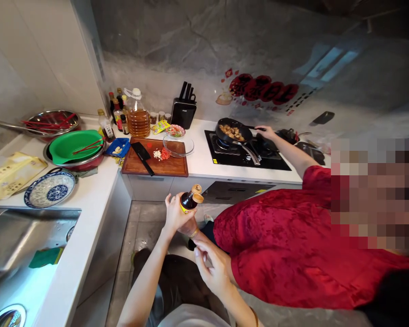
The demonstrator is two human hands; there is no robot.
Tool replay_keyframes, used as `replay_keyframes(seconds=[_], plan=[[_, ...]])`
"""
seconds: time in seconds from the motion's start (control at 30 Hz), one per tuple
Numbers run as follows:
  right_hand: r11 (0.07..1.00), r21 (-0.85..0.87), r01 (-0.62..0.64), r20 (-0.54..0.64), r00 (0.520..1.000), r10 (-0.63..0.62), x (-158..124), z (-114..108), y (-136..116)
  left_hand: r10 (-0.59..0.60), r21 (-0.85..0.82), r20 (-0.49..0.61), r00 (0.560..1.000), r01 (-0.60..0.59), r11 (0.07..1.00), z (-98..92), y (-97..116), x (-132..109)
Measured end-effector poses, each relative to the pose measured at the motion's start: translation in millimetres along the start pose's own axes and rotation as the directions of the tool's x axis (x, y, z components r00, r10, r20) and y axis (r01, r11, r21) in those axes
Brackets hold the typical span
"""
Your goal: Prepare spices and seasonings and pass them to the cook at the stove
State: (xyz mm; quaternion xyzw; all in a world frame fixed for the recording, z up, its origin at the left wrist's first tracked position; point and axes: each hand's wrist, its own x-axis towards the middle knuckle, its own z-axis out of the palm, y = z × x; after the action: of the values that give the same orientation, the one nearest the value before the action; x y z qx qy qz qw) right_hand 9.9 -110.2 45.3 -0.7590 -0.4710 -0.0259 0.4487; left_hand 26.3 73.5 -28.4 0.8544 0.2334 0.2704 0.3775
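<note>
My left hand (pixel 175 213) is wrapped round a dark sauce bottle (pixel 188 201) with a yellow label, held over the floor in front of the counter; its tan cap (pixel 197 192) sits at the tilted top. Just below it, my right hand (pixel 211 264) has its fingers curled in a pinch under the bottle's base; what it pinches is too small to make out. To my right a person in a red top (pixel 286 245) leans toward the stove, with one hand (pixel 266 131) on the handle of a black pan (pixel 233 131) of browned food.
A wooden cutting board (pixel 157 167) carries a cleaver, chopped garlic and chilli, and a glass bowl. Oil jug, sauce bottles and a knife block stand at the back. A green colander, steel bowls with red chopsticks, a blue patterned plate (pixel 49 188) and the sink (pixel 17 236) fill the left counter.
</note>
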Motion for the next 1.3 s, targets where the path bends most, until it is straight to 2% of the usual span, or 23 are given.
replay_keyframes(seconds=[0.17,0.3,0.43,0.53,0.6,0.7,0.83,0.93,1.1,1.3], plan=[[0.996,0.000,-0.094,0.060,0.994,0.094,-10.3,-2.9,3.8,-0.050,-0.091,0.048,0.998,0.054,0.994,16.1,3.5,6.8],[0.985,0.017,-0.174,0.091,0.981,0.172,-24.9,-1.2,10.5,-0.080,-0.223,0.114,0.990,0.104,0.969,35.5,16.5,25.7],[0.980,0.019,-0.197,0.065,0.979,0.195,-30.4,-5.2,12.5,-0.028,-0.299,0.205,0.978,0.090,0.950,54.8,32.8,47.6],[0.981,0.034,-0.192,0.024,0.981,0.191,-31.3,-9.9,13.2,-0.022,-0.332,0.211,0.977,0.093,0.939,64.5,36.5,46.1],[0.979,0.053,-0.198,0.013,0.980,0.198,-32.2,-11.0,16.0,-0.056,-0.363,0.166,0.985,0.114,0.925,66.8,31.4,32.4],[0.974,0.079,-0.212,0.036,0.977,0.210,-31.7,-8.0,23.1,-0.127,-0.415,0.088,0.988,0.152,0.897,62.1,13.8,-2.7],[0.970,0.108,-0.217,0.139,0.970,0.202,-21.8,2.3,29.3,-0.224,-0.407,0.047,0.974,0.223,0.886,42.2,-12.6,-56.2],[0.971,0.123,-0.204,0.202,0.963,0.177,-10.9,10.3,27.9,-0.283,-0.368,0.010,0.959,0.267,0.891,24.1,-24.2,-85.2],[0.965,0.141,-0.219,0.188,0.963,0.191,-10.6,19.6,18.3,-0.307,-0.311,-0.026,0.951,0.284,0.907,4.1,-27.5,-104.5],[0.952,0.138,-0.273,0.177,0.953,0.247,-45.5,26.4,-7.7,-0.265,-0.292,-0.021,0.964,0.248,0.924,-16.8,-20.0,-124.2]])
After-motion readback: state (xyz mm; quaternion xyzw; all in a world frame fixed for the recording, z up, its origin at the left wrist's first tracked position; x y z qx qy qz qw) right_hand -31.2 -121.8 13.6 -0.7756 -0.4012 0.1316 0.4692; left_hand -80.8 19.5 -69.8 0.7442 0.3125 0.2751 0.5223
